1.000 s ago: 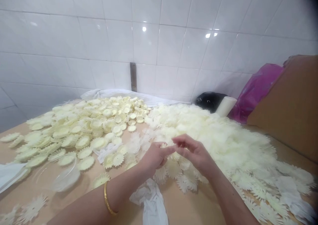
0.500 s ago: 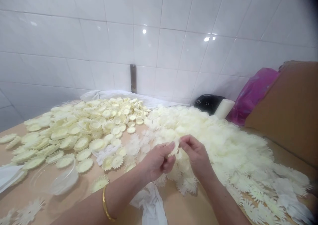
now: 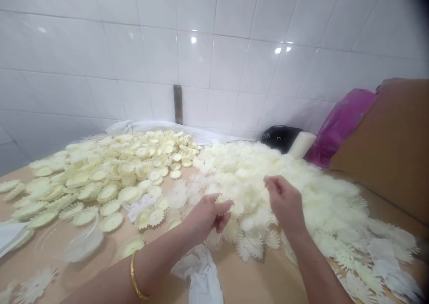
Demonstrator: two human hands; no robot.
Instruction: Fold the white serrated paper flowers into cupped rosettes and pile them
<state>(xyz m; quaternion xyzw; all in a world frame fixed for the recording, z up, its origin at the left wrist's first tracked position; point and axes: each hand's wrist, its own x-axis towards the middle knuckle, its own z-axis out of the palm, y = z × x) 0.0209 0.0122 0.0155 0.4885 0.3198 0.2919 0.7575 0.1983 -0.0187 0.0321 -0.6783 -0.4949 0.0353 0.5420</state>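
Between left hand [image 3: 210, 218] and right hand [image 3: 285, 202], open room.

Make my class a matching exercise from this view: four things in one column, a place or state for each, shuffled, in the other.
Things
1. Gold metal bangle
2. Bare left hand
3. Magenta plastic bag
4. Dark narrow strip

Places and states
A. Beside the brown cardboard box
B. Upright against the white tiled wall
C. Around the left arm
D. Pinching a pale yellow toothed piece

Pairs: 1-C, 2-D, 3-A, 4-B
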